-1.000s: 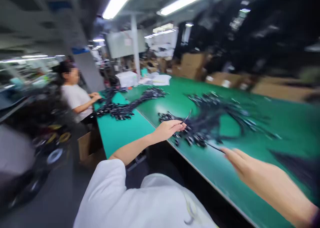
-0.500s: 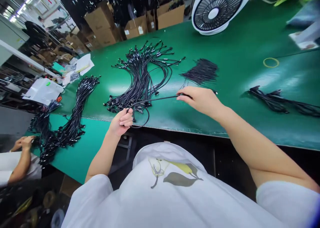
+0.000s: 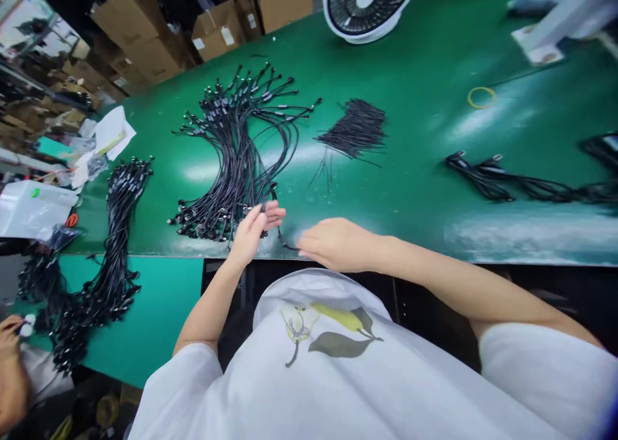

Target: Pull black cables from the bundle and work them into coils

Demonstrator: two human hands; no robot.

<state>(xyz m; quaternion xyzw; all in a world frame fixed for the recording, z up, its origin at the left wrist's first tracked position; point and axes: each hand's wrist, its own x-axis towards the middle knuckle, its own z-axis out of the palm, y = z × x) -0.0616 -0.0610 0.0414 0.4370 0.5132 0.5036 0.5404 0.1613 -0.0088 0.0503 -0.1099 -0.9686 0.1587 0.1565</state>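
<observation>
A single black cable (image 3: 281, 237) runs between my two hands near the table's front edge. My left hand (image 3: 253, 229) holds it between thumb and fingers, the fingers fairly straight, and one end sticks up above them. The cable's other part goes into my right hand (image 3: 333, 243), whose fingers are pressed together around it; the fingertips partly hide it. Just behind my left hand lies a large spread of black cables (image 3: 236, 163) with small connectors at their ends. Beyond my right hand is a pile of short black ties (image 3: 356, 127).
A white fan (image 3: 367, 2) stands at the back. Bundled cables (image 3: 502, 179) and a yellow ring (image 3: 481, 97) lie to the right. Another cable heap (image 3: 118, 227) lies at left, near a co-worker's hand (image 3: 10, 337). Cardboard boxes (image 3: 219, 31) stand behind the table.
My right hand has come down and left, closer to my left hand, so the stretched cable is now slack and bent. My left-hand fingers have straightened. The view has shifted to the right.
</observation>
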